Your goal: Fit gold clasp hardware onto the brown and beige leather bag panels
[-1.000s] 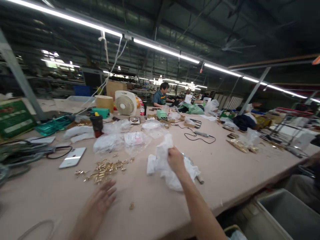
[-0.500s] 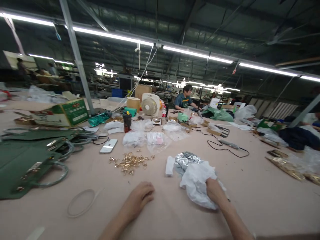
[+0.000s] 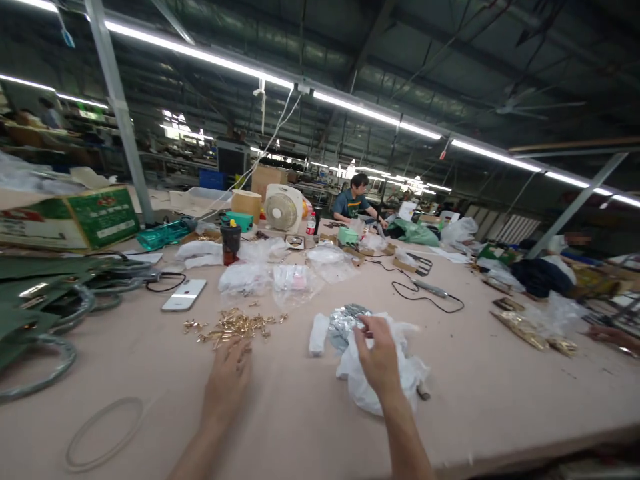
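My left hand [image 3: 231, 373] rests at the near edge of a loose pile of small gold-coloured metal fittings [image 3: 240, 324], its fingers loosely stretched and slightly blurred. Over a heap of flat silver-coloured pieces [image 3: 345, 320] reaches my right hand [image 3: 379, 357], thumb and forefinger apart with nothing visible between them. Beneath that hand lies a crumpled white plastic bag [image 3: 363, 387], partly covered by the wrist. A small white folded packet [image 3: 319, 335] sits just left of the silver heap.
Green bags with wrapped handles [image 3: 45, 293] lie at left, near a phone [image 3: 184, 295] and a clear loop [image 3: 105, 433]. Plastic packets [image 3: 245, 277], a dark cup [image 3: 231, 243] and a fan [image 3: 283, 208] stand beyond. A corded tool [image 3: 431, 288] lies at right; a co-worker [image 3: 357, 200] sits opposite.
My right hand has let go of the white bag and moved left over the silver pieces. My left hand has moved forward and left to the gold fittings. The view has turned right.
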The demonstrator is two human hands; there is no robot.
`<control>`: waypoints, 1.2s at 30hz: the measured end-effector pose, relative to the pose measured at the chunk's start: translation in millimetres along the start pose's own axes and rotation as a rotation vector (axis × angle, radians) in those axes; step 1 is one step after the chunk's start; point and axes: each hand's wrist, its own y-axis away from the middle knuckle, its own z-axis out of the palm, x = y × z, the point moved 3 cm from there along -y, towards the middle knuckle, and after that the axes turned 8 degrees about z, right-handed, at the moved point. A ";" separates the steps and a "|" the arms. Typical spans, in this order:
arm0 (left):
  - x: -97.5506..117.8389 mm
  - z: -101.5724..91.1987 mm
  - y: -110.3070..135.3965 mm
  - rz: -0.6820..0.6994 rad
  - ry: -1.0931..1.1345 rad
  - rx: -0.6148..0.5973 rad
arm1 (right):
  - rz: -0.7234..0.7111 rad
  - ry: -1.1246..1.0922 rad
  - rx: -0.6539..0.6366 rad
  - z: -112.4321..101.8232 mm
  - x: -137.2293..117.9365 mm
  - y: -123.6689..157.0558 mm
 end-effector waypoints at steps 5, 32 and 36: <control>4.4 -9.1 -1.5 -0.065 0.119 0.025 | 0.175 0.062 -0.207 109.1 -10.8 16.1; -15.6 -13.0 -4.8 -0.479 0.602 -0.007 | 0.367 -0.762 -0.547 195.1 -73.0 74.8; -14.7 -12.9 -1.9 -0.480 0.777 -0.039 | 0.551 -0.957 -0.577 200.3 -69.0 74.8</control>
